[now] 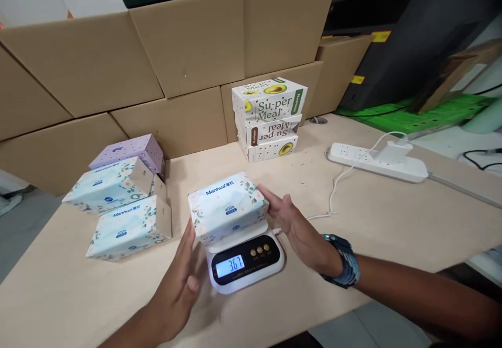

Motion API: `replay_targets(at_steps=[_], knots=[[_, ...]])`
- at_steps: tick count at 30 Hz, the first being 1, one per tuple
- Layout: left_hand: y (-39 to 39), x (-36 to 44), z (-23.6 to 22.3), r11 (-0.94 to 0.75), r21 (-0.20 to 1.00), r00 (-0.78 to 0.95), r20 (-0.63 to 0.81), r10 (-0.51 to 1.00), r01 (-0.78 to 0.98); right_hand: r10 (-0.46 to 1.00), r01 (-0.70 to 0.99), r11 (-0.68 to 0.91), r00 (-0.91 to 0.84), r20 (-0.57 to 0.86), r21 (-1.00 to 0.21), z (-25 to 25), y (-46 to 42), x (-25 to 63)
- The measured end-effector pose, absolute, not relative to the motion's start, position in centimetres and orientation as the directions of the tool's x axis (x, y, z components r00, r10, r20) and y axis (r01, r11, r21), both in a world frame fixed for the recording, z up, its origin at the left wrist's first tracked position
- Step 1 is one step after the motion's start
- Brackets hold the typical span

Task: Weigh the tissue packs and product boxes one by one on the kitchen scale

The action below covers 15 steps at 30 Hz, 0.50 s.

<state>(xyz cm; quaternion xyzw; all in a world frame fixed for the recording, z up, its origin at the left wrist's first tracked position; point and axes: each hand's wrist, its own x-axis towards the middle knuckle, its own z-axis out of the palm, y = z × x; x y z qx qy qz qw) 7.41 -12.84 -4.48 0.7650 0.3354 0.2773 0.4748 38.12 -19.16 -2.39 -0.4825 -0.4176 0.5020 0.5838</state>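
Observation:
A pale blue and white Manhua tissue pack (228,208) rests on a white digital scale (245,280), covering most of its weighing plate. The scale's lit display (229,266) seems to read 3.67. My left hand (176,288) has its straight fingers along the pack's left end, thumb raised. At the pack's right end, the fingertips of my right hand (296,230) touch it, also with the thumb up. Between them the two hands hold the pack by its ends. The finger pads of both hands are hidden.
Left are two similar tissue packs (131,227) and a purple box (127,152). Several Su-per Meal boxes (270,120) are stacked at the back, before cardboard cartons (188,39). A power strip (376,162) lies right, its white cable (335,191) running towards the scale.

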Motion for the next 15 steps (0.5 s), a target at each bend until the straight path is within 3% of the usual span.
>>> replay_targets(at_steps=[3,6,8,10,12,15], knots=[[-11.8,8.4,-2.9,-0.492,0.824,0.694,0.179,0.697,0.281,0.994,-0.267,0.056,0.1,0.03,-0.962,-1.7,-19.0,38.4],[-10.2,12.0,0.2,-0.574,0.77,0.766,0.183,0.616,0.278,0.952,-0.245,0.21,0.272,0.141,-0.947,-1.2,-18.0,40.0],[-8.9,16.1,2.6,-0.565,0.783,0.776,0.178,0.605,0.261,0.87,-0.105,0.329,0.421,0.257,-0.939,-1.2,-16.9,42.1],[-7.5,20.7,4.6,-0.48,0.843,0.763,0.139,0.631,0.243,0.738,0.146,0.337,0.572,0.357,-0.93,-1.6,-15.5,44.9],[-6.1,25.0,5.9,-0.333,0.9,0.72,0.032,0.693,0.28,0.608,0.41,0.199,0.661,0.44,-0.89,-2.1,-14.1,47.8],[-4.7,28.3,6.5,-0.164,0.913,0.627,-0.12,0.77,0.375,0.556,0.619,0.017,0.647,0.522,-0.785,-3.0,-12.5,50.8]])
